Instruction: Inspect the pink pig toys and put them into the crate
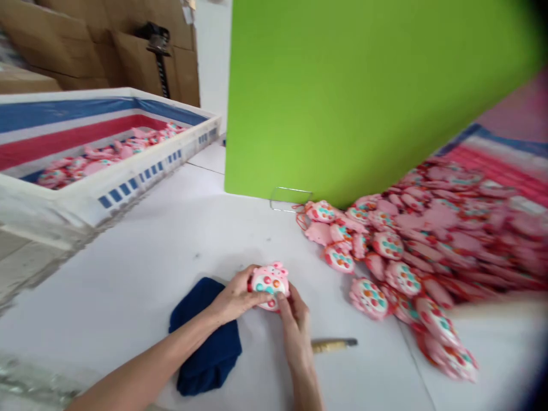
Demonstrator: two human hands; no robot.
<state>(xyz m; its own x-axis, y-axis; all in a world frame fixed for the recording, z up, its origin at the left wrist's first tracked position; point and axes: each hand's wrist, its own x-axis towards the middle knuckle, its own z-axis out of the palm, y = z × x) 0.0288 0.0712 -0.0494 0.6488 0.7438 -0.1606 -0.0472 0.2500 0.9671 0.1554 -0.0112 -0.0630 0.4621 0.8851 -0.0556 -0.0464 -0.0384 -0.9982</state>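
A round pink toy (pixel 269 285) is held up over the white bench (pixel 128 274).

A white crate (pixel 128 194) of pink toys sits far left. Blue cloth (pixel 209 354) lies under the left grip (pixel 233 297), which curls shut on the toy. The right grip (pixel 293 319) pinches its low edge. Next lies a gold-handled tool (pixel 333 345), then a big pile of pink toys (pixel 432 251) by a green board (pixel 342 97).

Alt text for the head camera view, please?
The left hand and right hand hold a round pink toy with colored buttons beside a navy cloth on a white table. A heap of similar toys lies right; more sit in a white crate, left.
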